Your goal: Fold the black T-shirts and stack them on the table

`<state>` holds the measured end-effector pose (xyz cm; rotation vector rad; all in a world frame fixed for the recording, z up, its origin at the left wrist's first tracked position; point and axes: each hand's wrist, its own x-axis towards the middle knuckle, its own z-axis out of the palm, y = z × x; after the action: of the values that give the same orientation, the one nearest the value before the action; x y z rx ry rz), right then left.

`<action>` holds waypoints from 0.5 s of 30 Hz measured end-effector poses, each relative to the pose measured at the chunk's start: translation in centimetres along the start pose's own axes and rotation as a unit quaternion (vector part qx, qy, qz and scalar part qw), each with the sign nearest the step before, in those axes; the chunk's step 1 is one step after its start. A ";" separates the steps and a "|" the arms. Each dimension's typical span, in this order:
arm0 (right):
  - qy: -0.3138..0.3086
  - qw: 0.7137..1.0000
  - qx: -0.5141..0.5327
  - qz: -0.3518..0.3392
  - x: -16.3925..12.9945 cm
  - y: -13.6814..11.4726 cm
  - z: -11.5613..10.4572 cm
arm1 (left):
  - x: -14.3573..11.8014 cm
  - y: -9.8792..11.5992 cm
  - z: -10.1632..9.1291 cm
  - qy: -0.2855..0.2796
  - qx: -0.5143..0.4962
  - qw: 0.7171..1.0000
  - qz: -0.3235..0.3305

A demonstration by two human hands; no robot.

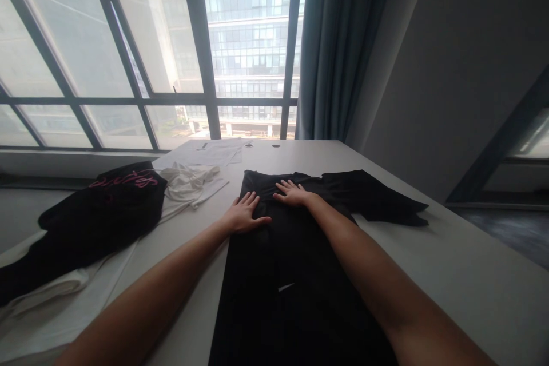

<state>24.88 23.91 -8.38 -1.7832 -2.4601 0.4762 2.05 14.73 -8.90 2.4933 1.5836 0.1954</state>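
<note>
A black T-shirt (283, 263) with a small white mark lies flat on the white table (450, 263), its right sleeve spread out to the right. My left hand (243, 214) rests palm down on the shirt's left edge, fingers apart. My right hand (292, 193) lies flat on the shirt a little farther away, near its far end, fingers spread. Neither hand grips the cloth.
A black garment with pink lettering (107, 211) lies at the left over white cloth. A crumpled white garment (189, 183) sits beside it. Papers (214, 154) lie at the table's far edge, by the window and a blue curtain (338, 46).
</note>
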 end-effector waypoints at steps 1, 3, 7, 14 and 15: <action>0.010 1.000 -0.006 -0.004 -0.1 0.3 0.0 | -0.1 -0.1 0.0 0.004 -0.001 1.000 0.003; 0.026 1.000 -0.015 -0.002 -0.2 0.4 -0.1 | -0.2 -0.2 -0.1 0.014 -0.006 1.000 0.006; 0.075 0.996 -0.039 0.013 -0.7 -1.3 -0.4 | -0.3 -0.4 -0.4 0.029 -0.029 0.999 -0.010; 0.017 0.997 0.036 0.063 -3.1 -6.1 2.1 | 0.1 -0.9 -0.5 0.032 -0.047 0.998 -0.034; 0.006 0.997 0.036 0.068 -3.3 -6.3 2.5 | 0.2 -0.9 -0.4 0.039 -0.053 0.997 -0.036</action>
<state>19.57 18.49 -8.52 -1.9274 -2.2915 0.5555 1.24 15.28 -8.68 2.3714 1.6452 0.3600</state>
